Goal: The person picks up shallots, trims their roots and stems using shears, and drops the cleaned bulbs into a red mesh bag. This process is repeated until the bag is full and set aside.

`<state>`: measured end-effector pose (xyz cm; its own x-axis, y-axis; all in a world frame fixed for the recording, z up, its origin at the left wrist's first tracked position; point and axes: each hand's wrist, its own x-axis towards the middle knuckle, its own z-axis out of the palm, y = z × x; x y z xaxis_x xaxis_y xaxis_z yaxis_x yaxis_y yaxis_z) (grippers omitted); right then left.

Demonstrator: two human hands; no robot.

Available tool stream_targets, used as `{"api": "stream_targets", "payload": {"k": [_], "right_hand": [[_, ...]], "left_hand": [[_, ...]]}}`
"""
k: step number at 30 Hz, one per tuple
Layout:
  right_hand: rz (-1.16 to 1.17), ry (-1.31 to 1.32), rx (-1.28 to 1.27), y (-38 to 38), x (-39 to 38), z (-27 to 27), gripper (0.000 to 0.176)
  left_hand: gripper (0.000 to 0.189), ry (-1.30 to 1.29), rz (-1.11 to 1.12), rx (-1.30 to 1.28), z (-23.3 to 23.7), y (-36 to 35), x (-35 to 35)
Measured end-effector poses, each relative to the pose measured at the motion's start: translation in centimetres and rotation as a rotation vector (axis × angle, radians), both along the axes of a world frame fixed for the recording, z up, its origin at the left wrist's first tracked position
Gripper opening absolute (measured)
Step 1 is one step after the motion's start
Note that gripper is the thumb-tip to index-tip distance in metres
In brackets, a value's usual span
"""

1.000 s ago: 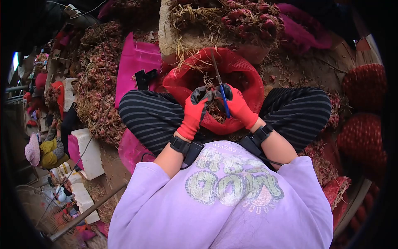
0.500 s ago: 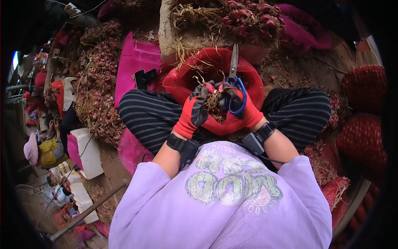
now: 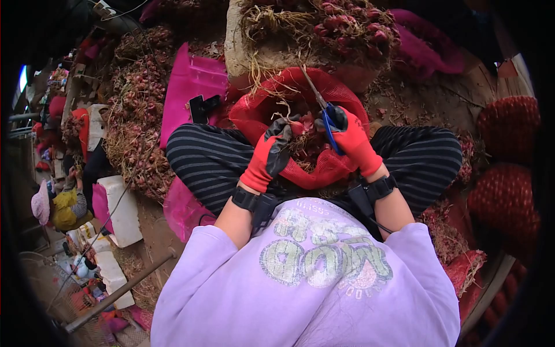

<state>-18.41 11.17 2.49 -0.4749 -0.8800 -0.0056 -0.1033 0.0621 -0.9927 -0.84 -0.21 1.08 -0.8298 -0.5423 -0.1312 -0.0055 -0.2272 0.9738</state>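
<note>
Both hands wear red gloves with dark palms and fingers. My left hand [image 3: 270, 149] is closed on a small shallot bunch [image 3: 296, 128] with a dry stem sticking up. To its right, my right hand [image 3: 350, 136] grips the blue handles of a pair of scissors [image 3: 322, 103], whose blades point up and slightly left, looking nearly together. Under both hands an open red mesh bag [image 3: 248, 115] lies between the crossed legs, with loose shallots inside.
Shallots with dry stems [image 3: 352, 29] lie on a block ahead. A long shallot heap [image 3: 136, 110] and pink plastic [image 3: 193, 81] are at the left. Filled red mesh bags [image 3: 506, 196] stand at the right. Another person [image 3: 69, 208] sits far left.
My right hand has moved right, away from my left hand, and turned. The scissors swung from upright to leaning left, and their blades look closer together. My left hand has barely moved.
</note>
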Motion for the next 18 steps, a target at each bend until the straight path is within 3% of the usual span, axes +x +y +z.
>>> {"api": "stream_targets", "payload": {"k": [2, 4, 5, 7, 9, 11, 13, 14, 18], "right_hand": [[0.030, -0.305, -0.052, -0.2, 0.7, 0.2, 0.029], [0.053, -0.554, -0.064, -0.4, 1.7, 0.9, 0.032], [0.022, -0.519, -0.059, -0.4, 1.8, 0.6, 0.032], [-0.042, -0.447, -0.049, -0.4, 2.0, -0.5, 0.031], [-0.098, -0.374, -0.083, -0.6, 2.3, -0.7, 0.030], [-0.140, -0.149, -0.091, -0.7, 2.6, -1.1, 0.029], [-0.170, 0.225, -0.069, -0.8, 3.0, -1.6, 0.029], [-0.148, 0.135, -0.118, -0.9, 3.3, -1.7, 0.027], [-0.061, -1.095, -0.133, 0.4, 2.2, -1.6, 0.023]], "left_hand": [[0.028, 0.017, -0.034, 0.038, 0.7, 0.2, -0.2], [0.028, 0.092, 0.056, 0.274, -0.5, 0.6, -0.3], [0.029, 0.129, 0.100, 0.392, -0.9, 0.7, -0.3], [0.030, -0.016, 0.053, -0.526, -0.6, 0.4, -0.1], [0.031, -0.080, -0.021, -0.669, -0.2, 0.2, 0.0], [0.032, -0.055, -0.108, -0.037, -0.4, 0.2, 0.1], [0.031, -0.018, -0.001, 0.093, -1.8, 0.6, -0.2], [0.030, 0.000, 0.053, 0.160, -2.3, 0.8, -0.3], [0.029, 0.030, 0.078, 0.082, -0.5, 1.5, -0.7]]}}
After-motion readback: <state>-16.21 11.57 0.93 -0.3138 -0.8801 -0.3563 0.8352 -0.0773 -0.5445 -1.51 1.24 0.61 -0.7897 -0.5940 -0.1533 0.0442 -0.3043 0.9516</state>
